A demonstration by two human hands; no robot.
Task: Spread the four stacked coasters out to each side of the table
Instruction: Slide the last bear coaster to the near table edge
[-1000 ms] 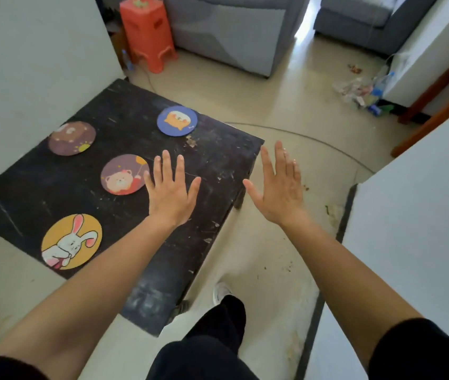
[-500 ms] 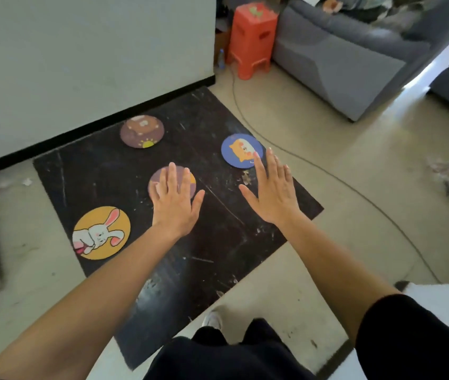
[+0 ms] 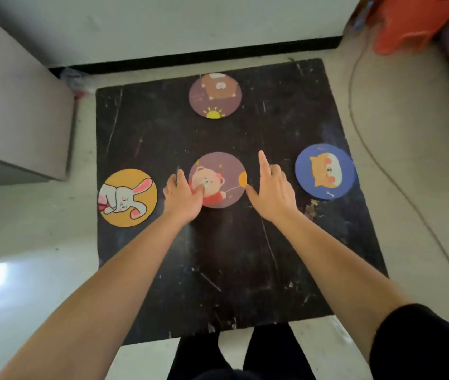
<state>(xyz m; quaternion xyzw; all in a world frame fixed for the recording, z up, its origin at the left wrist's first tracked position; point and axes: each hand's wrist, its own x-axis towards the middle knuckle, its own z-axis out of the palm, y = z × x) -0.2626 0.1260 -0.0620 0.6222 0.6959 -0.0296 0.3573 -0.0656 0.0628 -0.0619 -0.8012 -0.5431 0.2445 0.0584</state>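
Now the left hand point(image 3: 182, 194), flat in the air half a second ago, has dropped onto the middle coaster point(image 3: 217, 179), thumb on its near-left edge, not yet gripping. The right hand point(image 3: 272, 192) hovers open just beside it, forefinger out. Rabbit coaster point(image 3: 127, 198), cat coaster point(image 3: 325, 171) and far bear coaster point(image 3: 215, 95) already sit at three sides, so only this one, probably bound for the near side, remains.

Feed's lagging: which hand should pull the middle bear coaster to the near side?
Left, probably. The left hand already has its thumb on the bear coaster; the right hand sits beside it, index finger extended.
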